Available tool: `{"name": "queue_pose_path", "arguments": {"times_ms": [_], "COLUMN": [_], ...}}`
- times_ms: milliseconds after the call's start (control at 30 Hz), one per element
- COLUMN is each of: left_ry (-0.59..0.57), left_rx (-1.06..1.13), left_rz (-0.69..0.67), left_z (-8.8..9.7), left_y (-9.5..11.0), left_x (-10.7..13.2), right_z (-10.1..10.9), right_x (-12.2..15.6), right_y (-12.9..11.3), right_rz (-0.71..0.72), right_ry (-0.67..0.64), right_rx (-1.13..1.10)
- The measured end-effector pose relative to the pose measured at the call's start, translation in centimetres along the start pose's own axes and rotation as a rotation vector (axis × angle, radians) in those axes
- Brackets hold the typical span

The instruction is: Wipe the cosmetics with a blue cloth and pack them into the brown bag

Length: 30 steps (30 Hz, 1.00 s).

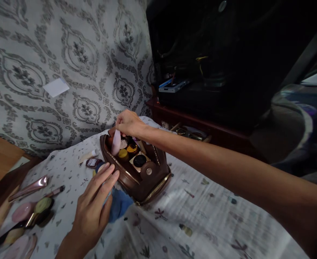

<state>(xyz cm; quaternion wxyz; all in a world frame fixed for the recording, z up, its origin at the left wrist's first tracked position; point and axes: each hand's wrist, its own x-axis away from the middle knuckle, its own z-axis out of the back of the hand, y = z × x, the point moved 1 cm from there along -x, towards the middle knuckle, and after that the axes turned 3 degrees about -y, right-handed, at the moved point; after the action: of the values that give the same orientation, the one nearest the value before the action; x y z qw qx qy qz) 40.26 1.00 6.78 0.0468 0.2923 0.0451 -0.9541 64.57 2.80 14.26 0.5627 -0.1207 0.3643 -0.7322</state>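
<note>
A brown leather bag (147,185) lies unzipped on the patterned cloth, with cosmetics inside. Its contents include a round black-topped compact (139,161), a yellow-lidded jar (123,155) and other small containers. Above the bag's far left end, my right hand (128,122) pinches the top of a pale pink tube (116,143), whose lower end is inside the bag. My left hand (93,205) is open, fingers extended beside the near left side of the bag; whether the fingertips touch the leather is unclear. Something blue (119,205) lies partly under that hand.
Left on the cloth (191,223) are a shiny pink tube (30,187), a makeup brush (12,235), a pink round item (23,211) and a small dark-labelled bottle (93,163). A patterned wall (80,54) stands behind. Across the back right is a dark cabinet (201,118).
</note>
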Motion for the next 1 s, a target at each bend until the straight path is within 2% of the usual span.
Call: {"name": "queue_pose_path", "arguments": {"times_ms": [267, 667, 900, 1000], "left_ry": [0.008, 0.016, 0.016, 0.017], "left_rx": [-0.010, 0.010, 0.011, 0.006], "left_rz": [0.000, 0.009, 0.027, 0.021], "left_z": [0.0, -0.3, -0.4, -0.4], "left_y": [0.1, 0.0, -0.1, -0.1], "left_x": [0.0, 0.3, 0.5, 0.5], "right_z": [-0.9, -1.2, -2.7, -2.7], "right_x": [-0.6, -0.7, -0.2, -0.1], "right_y": [0.3, 0.1, 0.0, 0.0], "right_rz": [-0.012, -0.004, 0.018, 0.021], "right_ry": [0.000, 0.068, -0.063, -0.072], "right_rx": [0.048, 0.041, 0.179, 0.185]}}
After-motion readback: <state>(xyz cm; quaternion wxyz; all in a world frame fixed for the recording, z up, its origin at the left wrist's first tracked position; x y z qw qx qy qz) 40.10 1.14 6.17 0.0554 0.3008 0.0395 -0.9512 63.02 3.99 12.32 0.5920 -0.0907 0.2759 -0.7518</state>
